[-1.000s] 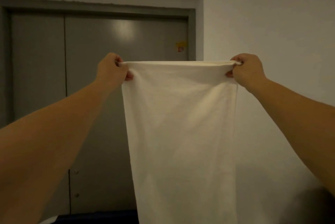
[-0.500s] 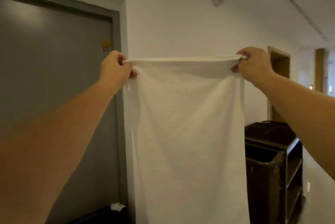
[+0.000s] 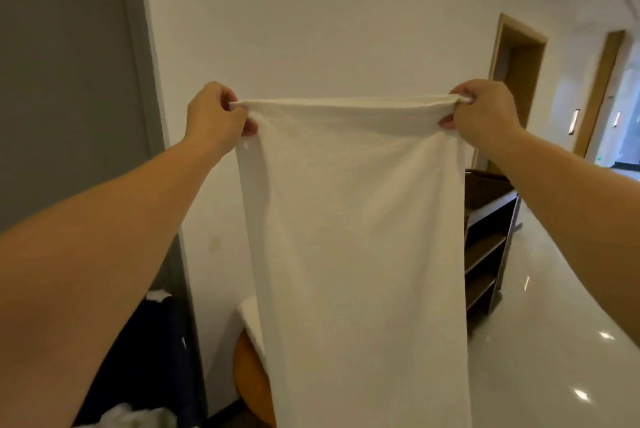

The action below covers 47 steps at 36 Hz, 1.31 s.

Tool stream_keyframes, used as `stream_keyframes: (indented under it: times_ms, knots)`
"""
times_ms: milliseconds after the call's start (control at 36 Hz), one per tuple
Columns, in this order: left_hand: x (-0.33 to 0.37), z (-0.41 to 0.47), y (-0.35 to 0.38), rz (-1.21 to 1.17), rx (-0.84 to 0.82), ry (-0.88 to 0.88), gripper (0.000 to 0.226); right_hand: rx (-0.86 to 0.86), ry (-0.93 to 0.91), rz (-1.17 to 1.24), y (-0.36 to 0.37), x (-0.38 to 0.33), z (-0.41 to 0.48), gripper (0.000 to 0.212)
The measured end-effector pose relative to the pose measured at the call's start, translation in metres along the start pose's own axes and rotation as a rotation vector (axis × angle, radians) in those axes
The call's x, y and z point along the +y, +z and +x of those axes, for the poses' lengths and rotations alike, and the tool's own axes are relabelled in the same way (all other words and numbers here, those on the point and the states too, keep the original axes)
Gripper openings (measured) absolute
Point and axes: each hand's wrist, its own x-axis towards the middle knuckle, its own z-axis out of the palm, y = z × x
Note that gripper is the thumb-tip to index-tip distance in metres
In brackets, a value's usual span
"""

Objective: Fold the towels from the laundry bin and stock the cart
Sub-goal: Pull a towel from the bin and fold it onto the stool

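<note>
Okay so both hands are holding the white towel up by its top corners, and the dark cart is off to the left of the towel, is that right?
Not quite. The head view shows the dark cart to the right of the white towel, not the left. The left hand and right hand do grip its top corners.

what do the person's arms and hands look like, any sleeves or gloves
Both are bare. The left hand and right hand wear no gloves, and no ring, watch or bracelet shows. No sleeve shows on the left forearm or right forearm.
</note>
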Motion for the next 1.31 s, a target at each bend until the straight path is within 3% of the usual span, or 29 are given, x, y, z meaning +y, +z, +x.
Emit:
stream_keyframes:
  times_ms: [250,778,1028,1306]
  knots:
    - [-0.025,-0.012,0.034,0.09,0.015,-0.082,0.019,-0.121,0.074,0.076,0.032,0.058,0.033,0.027]
    - [-0.087,0.078,0.075,0.125,0.121,-0.014,0.026,-0.192,0.072,0.187,0.163,0.1,0.133,0.037]
    - [-0.122,0.086,0.094,0.173,0.153,-0.093,0.026,-0.274,0.078,0.245,0.225,0.133,0.169,0.034]
    - [-0.167,0.081,0.134,0.27,0.295,-0.205,0.023,-0.473,0.054,0.359,0.31,0.186,0.212,0.034]
